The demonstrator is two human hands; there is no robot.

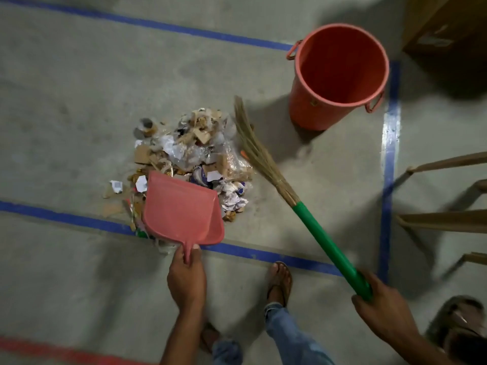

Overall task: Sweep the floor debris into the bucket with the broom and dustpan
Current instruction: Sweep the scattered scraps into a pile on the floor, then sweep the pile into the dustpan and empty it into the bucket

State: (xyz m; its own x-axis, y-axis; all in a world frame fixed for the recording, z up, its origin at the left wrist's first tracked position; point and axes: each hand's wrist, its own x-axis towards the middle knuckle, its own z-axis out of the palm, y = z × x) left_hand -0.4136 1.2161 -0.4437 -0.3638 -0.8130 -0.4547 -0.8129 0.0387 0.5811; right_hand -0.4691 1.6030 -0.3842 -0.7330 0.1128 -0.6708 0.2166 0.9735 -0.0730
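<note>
A pile of debris (195, 151), paper scraps, cardboard bits and clear plastic, lies on the concrete floor in the middle. My left hand (186, 281) grips the handle of a pink dustpan (181, 209), whose pan sits at the near edge of the pile with nothing in it. My right hand (382, 306) grips the green handle of a broom (313, 222). Its straw bristles (250, 143) lie along the right side of the pile. An orange bucket (340, 75) stands upright behind and to the right, and nothing shows inside it.
Blue tape lines (263, 252) mark out the floor around the pile. Wooden furniture legs (448, 222) stick in from the right, and a wooden cabinet (448, 35) stands at the top right. My sandalled foot (279, 283) is planted just behind the near tape line.
</note>
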